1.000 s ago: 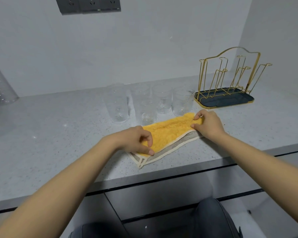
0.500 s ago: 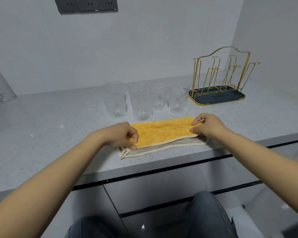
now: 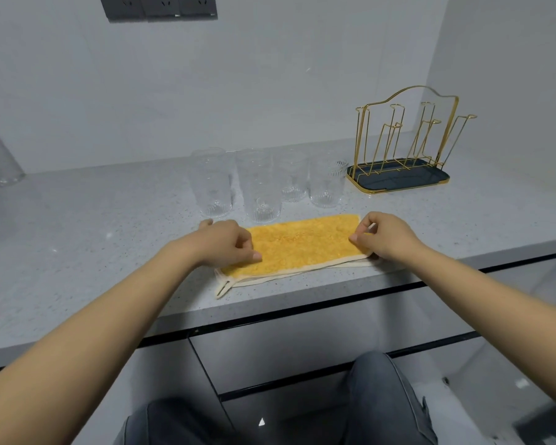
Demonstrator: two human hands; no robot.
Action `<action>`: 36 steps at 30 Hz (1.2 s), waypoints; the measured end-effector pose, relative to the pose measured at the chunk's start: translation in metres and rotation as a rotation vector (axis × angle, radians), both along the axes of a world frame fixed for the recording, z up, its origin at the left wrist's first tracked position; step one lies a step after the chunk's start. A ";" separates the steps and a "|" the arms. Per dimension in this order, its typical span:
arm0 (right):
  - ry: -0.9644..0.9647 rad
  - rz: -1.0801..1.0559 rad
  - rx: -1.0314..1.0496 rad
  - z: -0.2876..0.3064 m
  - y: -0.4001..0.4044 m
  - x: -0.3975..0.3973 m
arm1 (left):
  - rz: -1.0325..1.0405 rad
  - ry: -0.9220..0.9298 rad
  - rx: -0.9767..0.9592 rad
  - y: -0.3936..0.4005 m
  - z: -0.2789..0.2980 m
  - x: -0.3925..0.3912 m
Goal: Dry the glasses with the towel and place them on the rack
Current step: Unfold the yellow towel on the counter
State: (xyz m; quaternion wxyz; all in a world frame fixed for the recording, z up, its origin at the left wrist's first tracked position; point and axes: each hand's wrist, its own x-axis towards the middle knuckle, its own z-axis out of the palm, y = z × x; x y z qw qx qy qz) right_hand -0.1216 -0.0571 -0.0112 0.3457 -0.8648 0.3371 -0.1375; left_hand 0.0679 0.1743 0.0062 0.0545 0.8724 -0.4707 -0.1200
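- Grey speckled worktop under a plain pale wall; dark socket strip at top of wall. Only one view, head cam.
- Towel, yellow w/ cream trim, lies folded flat near front edge of worktop, roughly centre. Hanging loop sticks out at its front-left corner.
- Left hand rests on towel's left end, fingers curled, thumb + fingertips look to be pinching the top layer.
- Right hand on towel's right end, fingers curled, pinching the edge near the back-right corner.
- Four clear glasses stand upright in a loose row just behind the towel, toward back of worktop, close together; can't tell if any touch. None held.
- Rack, gold wire pegs on a dark tray, stands right of the glasses, toward back-right of worktop, just beside the rightmost glass. No glass on it.
- Handling, my guess: towel is soft, light, limp, so take it by an edge or bunch it in one palm. Glasses are ribbed, thin, prob. wet = slippery + fragile; grip round the mid-body w/ whole hand, not by the rim, other hand working the cloth inside + out.
- Pegs are thin wire; a glass likely goes on upside down, lowered gently so it doesn't knock.
- Task looks barely begun: nothing dried yet.
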 end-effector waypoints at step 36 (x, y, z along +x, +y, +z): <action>0.042 -0.254 -0.360 -0.011 -0.010 0.041 | 0.030 -0.076 0.136 -0.020 -0.041 -0.017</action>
